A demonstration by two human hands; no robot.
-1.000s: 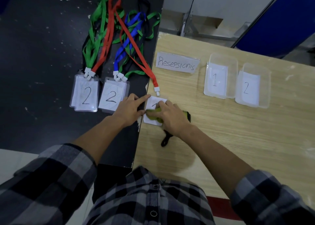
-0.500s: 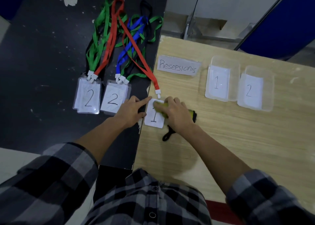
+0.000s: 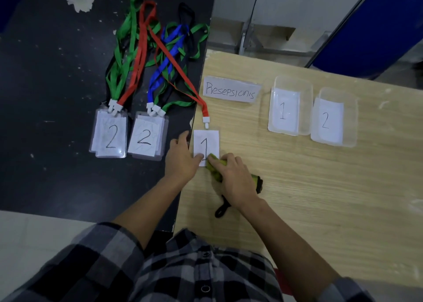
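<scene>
A badge holder marked "1" lies at the left edge of the wooden table, clipped to a red lanyard. My left hand holds its lower left corner down, thumb on the card. My right hand grips a yellow-green cloth with a black loop and presses it on the badge's lower edge.
Two stacks of badges marked "2" with green, red and blue lanyards lie on the dark table at left. A "Resepsionis" label and two clear trays marked "1" and "2" sit on the wooden table.
My right hand slid the cloth from the badge's top down to its lower edge, uncovering the "1". My left hand shifted to the lower left corner.
</scene>
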